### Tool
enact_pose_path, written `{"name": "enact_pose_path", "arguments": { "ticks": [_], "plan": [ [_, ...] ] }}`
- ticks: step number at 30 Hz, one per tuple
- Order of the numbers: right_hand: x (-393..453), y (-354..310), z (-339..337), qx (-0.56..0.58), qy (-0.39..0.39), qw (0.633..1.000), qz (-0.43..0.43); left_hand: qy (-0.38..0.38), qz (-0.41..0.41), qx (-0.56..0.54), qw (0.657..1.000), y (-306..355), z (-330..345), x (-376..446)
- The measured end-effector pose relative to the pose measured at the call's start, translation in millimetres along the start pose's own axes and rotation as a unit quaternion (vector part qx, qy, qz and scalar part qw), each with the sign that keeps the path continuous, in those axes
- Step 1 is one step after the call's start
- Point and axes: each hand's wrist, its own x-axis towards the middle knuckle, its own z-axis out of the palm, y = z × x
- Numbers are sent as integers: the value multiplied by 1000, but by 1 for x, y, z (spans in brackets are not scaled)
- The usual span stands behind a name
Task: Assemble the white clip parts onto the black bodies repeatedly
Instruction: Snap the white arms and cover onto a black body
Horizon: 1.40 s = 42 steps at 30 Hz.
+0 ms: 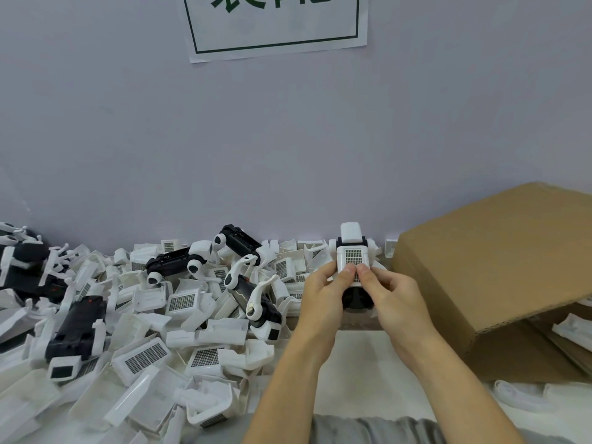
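Note:
I hold one black body (356, 301) upright above the table with a white grilled clip part (352, 253) on its upper face. My left hand (323, 293) grips the left side, thumb on the grille. My right hand (389, 293) grips the right side, its thumb pressing beside the left thumb. The lower half of the body is hidden behind my fingers. A heap of loose white clip parts (182, 302) covers the table to the left, with several black bodies (77, 331) lying in it, some with white arms fitted.
A brown cardboard box (499, 270) lies on its side at the right, close to my right hand, with white parts (573, 331) inside its opening. A wall with a paper sign (275, 24) stands right behind the heap. More white parts (519, 394) lie at the lower right.

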Motion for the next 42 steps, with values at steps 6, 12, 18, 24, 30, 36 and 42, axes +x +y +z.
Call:
{"name": "enact_pose_path", "arguments": {
  "ticks": [6,12,18,24,30,36,42],
  "plan": [
    [1,1,7,-60,83,993,-61,29,-35,-88,995,4,0,0],
    [-3,4,11,-157,17,981,-112,-57,-69,-201,975,15,-3,-4],
    [1,5,-2,-133,117,979,-105,11,-42,-143,989,10,-3,2],
    [7,2,-15,-36,152,986,-58,116,53,-53,990,10,-3,3],
    [4,-7,-18,135,140,981,-11,186,162,-10,969,17,-6,2],
    [-1,-10,-17,225,53,970,71,49,117,-66,990,19,-3,-3],
    [-2,-10,-17,234,37,968,84,36,96,-79,992,20,-3,-4]
  ]
}}
